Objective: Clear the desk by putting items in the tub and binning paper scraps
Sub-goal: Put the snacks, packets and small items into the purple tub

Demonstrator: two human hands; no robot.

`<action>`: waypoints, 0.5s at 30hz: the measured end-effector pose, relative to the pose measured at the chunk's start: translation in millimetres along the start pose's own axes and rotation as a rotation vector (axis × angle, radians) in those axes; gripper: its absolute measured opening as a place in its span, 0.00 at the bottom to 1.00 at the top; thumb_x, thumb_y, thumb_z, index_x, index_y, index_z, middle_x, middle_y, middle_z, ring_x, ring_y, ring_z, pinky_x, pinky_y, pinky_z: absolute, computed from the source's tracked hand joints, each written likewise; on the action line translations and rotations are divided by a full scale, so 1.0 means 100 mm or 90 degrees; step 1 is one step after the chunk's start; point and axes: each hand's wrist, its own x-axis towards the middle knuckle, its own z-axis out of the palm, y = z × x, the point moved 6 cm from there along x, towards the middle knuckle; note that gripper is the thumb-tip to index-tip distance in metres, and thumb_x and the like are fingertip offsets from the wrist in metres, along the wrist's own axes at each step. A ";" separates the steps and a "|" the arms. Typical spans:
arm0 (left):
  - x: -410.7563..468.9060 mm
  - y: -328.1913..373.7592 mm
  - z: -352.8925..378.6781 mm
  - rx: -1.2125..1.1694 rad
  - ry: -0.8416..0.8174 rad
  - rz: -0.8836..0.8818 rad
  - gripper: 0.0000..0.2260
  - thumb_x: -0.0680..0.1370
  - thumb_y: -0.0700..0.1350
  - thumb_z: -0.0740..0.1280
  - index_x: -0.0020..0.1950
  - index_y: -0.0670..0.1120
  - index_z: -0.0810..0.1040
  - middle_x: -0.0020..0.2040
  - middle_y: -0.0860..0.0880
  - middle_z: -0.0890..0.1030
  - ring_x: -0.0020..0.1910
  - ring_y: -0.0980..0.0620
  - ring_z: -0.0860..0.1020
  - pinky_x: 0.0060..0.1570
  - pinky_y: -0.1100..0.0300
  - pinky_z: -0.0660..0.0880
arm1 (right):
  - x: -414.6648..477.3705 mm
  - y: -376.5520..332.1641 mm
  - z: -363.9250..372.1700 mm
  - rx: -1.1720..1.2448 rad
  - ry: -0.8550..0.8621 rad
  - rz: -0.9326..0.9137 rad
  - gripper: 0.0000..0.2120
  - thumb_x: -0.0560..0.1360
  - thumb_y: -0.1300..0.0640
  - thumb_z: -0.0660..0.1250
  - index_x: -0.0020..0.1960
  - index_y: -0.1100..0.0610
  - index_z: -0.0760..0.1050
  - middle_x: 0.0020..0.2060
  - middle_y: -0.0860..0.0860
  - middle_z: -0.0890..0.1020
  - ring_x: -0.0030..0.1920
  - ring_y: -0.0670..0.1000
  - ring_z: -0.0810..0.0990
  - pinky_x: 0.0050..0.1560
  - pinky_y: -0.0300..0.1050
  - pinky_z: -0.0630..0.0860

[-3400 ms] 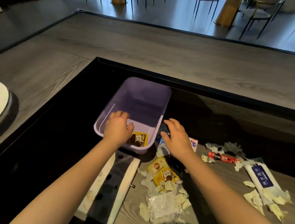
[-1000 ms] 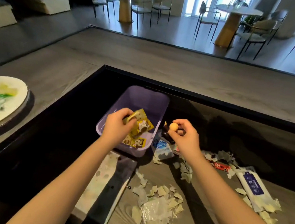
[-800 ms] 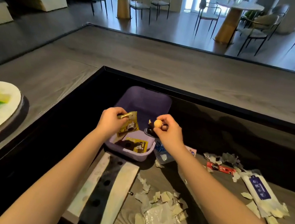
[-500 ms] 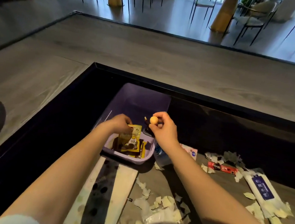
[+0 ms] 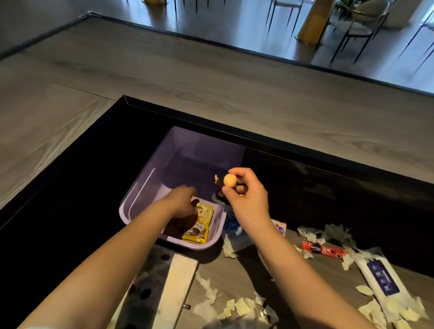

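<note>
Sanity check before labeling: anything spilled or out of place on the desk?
Yes. Torn paper scraps litter the desk near the wet wipes pack, and a red sachet lies loose among them. The purple tub holds only yellow packets.

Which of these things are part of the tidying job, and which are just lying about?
Part of the job:
purple tub
yellow packet in the tub, under the left hand
small orange ball in the right hand
red sachet
wipes pack
paper scraps

Just lying about:
chairs
perforated board
</note>
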 end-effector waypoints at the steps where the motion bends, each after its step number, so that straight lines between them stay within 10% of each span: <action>1: -0.03 -0.06 -0.08 -0.025 0.039 0.001 0.19 0.74 0.44 0.68 0.64 0.43 0.72 0.63 0.42 0.74 0.61 0.44 0.73 0.58 0.55 0.70 | 0.01 -0.01 0.04 -0.008 -0.008 0.000 0.14 0.73 0.65 0.69 0.54 0.51 0.73 0.45 0.41 0.75 0.48 0.42 0.75 0.46 0.31 0.72; 7: -0.63 -0.47 -0.65 -0.077 0.297 0.014 0.18 0.74 0.41 0.66 0.64 0.39 0.74 0.67 0.40 0.72 0.66 0.41 0.70 0.66 0.53 0.66 | 0.15 -0.05 0.57 -0.219 -0.132 -0.004 0.11 0.73 0.58 0.69 0.53 0.52 0.72 0.47 0.50 0.80 0.48 0.53 0.78 0.47 0.50 0.76; 15: -1.16 -0.79 -0.51 -0.248 0.225 -0.031 0.24 0.77 0.36 0.63 0.73 0.41 0.62 0.68 0.42 0.71 0.68 0.45 0.69 0.60 0.67 0.62 | 0.21 0.18 1.43 -0.354 -0.392 0.063 0.09 0.73 0.59 0.68 0.52 0.56 0.72 0.56 0.58 0.78 0.54 0.59 0.76 0.44 0.45 0.69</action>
